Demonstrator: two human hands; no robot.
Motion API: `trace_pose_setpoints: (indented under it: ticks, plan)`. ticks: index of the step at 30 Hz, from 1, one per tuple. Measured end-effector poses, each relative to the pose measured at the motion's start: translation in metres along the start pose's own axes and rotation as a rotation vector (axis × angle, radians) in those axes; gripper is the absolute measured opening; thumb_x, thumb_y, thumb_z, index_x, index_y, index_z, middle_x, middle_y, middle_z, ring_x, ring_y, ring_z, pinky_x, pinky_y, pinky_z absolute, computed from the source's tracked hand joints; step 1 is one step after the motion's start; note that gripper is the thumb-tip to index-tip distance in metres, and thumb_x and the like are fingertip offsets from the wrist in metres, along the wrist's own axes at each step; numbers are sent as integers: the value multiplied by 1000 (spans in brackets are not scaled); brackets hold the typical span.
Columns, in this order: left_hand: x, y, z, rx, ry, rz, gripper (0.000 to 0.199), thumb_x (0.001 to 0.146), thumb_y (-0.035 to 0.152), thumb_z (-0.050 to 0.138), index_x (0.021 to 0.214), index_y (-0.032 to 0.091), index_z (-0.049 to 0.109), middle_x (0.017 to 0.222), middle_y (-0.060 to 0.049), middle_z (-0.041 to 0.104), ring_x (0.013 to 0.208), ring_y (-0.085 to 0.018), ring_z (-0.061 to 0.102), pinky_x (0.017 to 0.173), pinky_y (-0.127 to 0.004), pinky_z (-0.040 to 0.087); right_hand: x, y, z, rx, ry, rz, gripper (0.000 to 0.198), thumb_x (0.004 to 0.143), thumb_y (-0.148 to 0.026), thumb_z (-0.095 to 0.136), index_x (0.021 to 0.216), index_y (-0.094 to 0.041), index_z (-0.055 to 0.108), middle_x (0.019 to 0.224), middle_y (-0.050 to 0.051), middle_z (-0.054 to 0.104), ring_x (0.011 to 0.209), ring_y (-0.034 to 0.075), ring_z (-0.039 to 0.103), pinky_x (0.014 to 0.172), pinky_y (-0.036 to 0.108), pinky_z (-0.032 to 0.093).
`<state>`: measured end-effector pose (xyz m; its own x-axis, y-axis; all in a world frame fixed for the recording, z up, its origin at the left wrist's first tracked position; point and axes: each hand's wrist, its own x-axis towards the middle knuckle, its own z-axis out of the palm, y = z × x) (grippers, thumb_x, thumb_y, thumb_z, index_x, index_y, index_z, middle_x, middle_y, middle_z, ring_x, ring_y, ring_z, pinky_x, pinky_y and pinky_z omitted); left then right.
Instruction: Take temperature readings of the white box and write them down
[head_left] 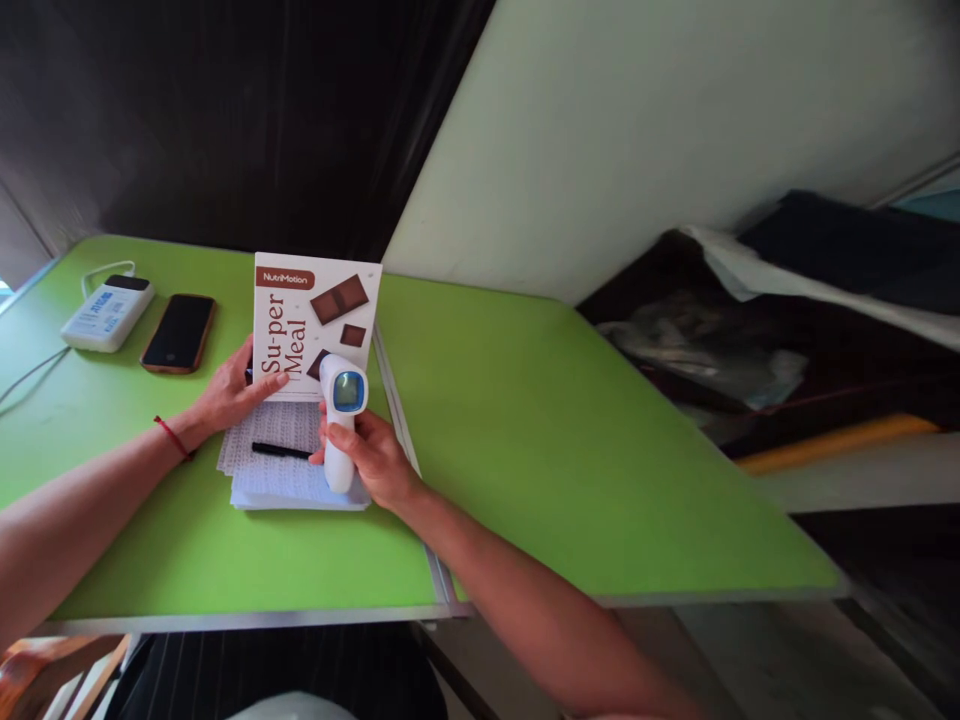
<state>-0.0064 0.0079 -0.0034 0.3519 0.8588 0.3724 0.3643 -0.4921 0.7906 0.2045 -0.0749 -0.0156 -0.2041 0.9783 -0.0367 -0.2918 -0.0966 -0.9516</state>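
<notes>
My left hand (pixel 238 388) grips the lower left edge of a white box (pixel 322 320) printed with chocolate pieces and the words "Su-per Meal"; its thumb lies on the front face. The box stands upright over the far end of a stack of written papers (pixel 262 488). In my right hand (pixel 375 455) is a white infrared thermometer (pixel 341 470), fingers closed around its handle and its small blue-rimmed screen turned towards me. The thermometer covers the box's lower right corner. On the papers, left of the thermometer, lies a black pen (pixel 279 451).
A phone (pixel 178 333) with a dark screen and a white device (pixel 109 313) with cables lie at the left of the green folding table (pixel 540 440). Behind stand a black panel (pixel 247 120) and a pale wall (pixel 600 140). Dark cloth (pixel 847 250) is heaped at the right.
</notes>
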Motion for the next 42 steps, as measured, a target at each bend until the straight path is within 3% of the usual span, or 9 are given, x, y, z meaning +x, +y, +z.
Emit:
trace_pose_setpoints:
  ticks: [7, 14, 19, 25, 31, 42]
  plan:
    - [0, -3, 1, -33, -14, 46, 52, 88, 56, 61, 122, 17, 56, 124, -14, 66, 118, -34, 60, 100, -51, 50, 0, 1, 0, 7, 38, 3, 47, 63, -54, 82, 84, -19, 60, 70, -4, 60, 56, 11, 61, 44, 22, 52]
    - [-2, -5, 0, -46, -28, 37, 52, 89, 54, 60, 124, 16, 55, 124, -16, 65, 120, -34, 58, 100, -53, 49, -1, 1, 3, 0, 53, 29, 49, 60, -55, 83, 82, -19, 59, 68, -5, 59, 53, 12, 62, 48, 27, 57]
    - [-2, -5, 0, -33, -18, 16, 54, 88, 55, 60, 126, 17, 54, 124, -15, 65, 116, -34, 61, 98, -51, 51, -3, 0, 2, 11, 48, 43, 47, 61, -54, 84, 82, -19, 59, 69, -5, 60, 54, 11, 61, 45, 24, 54]
    - [-4, -3, -2, -52, -28, -53, 61, 82, 60, 66, 126, 18, 56, 121, -14, 66, 112, -34, 62, 95, -51, 52, -6, -1, 5, 52, 28, 45, 47, 60, -53, 85, 83, -21, 59, 70, -5, 59, 57, 11, 62, 54, 30, 61]
    - [-4, -4, -2, -115, -67, -48, 68, 77, 55, 75, 130, 19, 52, 124, -14, 65, 122, -36, 57, 98, -51, 51, -7, -2, 3, 27, 9, 35, 44, 65, -53, 83, 82, -20, 59, 73, -4, 59, 58, 12, 64, 61, 33, 63]
    - [-3, 1, -2, -70, -70, -62, 67, 77, 53, 74, 131, 19, 51, 122, -14, 65, 117, -35, 60, 96, -51, 52, -10, -8, 8, 24, 53, 75, 50, 58, -58, 85, 80, -21, 60, 70, -5, 61, 58, 12, 63, 60, 32, 62]
